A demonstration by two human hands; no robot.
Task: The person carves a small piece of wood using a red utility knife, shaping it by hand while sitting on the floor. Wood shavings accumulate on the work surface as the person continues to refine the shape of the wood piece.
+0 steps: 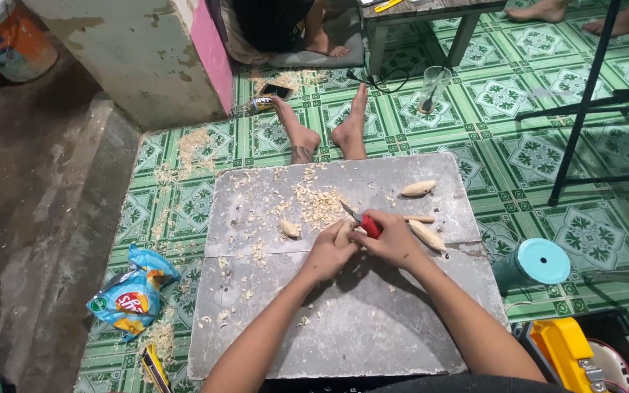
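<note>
A: Centre of the grey board (pixel 373 320), the left hand (pixel 327 253) has its fingers wrapped around a small pale wooden piece (pixel 343 234), pinning it low against the board, steadied for the blade, I'd say.

B: And the right hand (pixel 391 240)?

A: Fingers closed around a red-handled knife (pixel 363 222), the short blade pointing to about ten o'clock, edge at the wood and aimed away from the body.

B: Shavings everywhere.

A: A heap of light wood shavings (pixel 318 202) at eleven o'clock from the hands, right where that blade would throw them. One small carved wooden lump (pixel 290 228) sits at nine o'clock; three tapered pale wooden blanks (pixel 426 234) lie from one to three o'clock, close by the knife hand.

B: Off the board?

A: A crumpled blue and yellow snack bag (pixel 134 292) with a red oval label lies on the green patterned floor tiles (pixel 518 156) at eight o'clock. A teal cylindrical container (pixel 533 264) lies on its side at three, and a yellow plastic case (pixel 563 351) at five.
</note>
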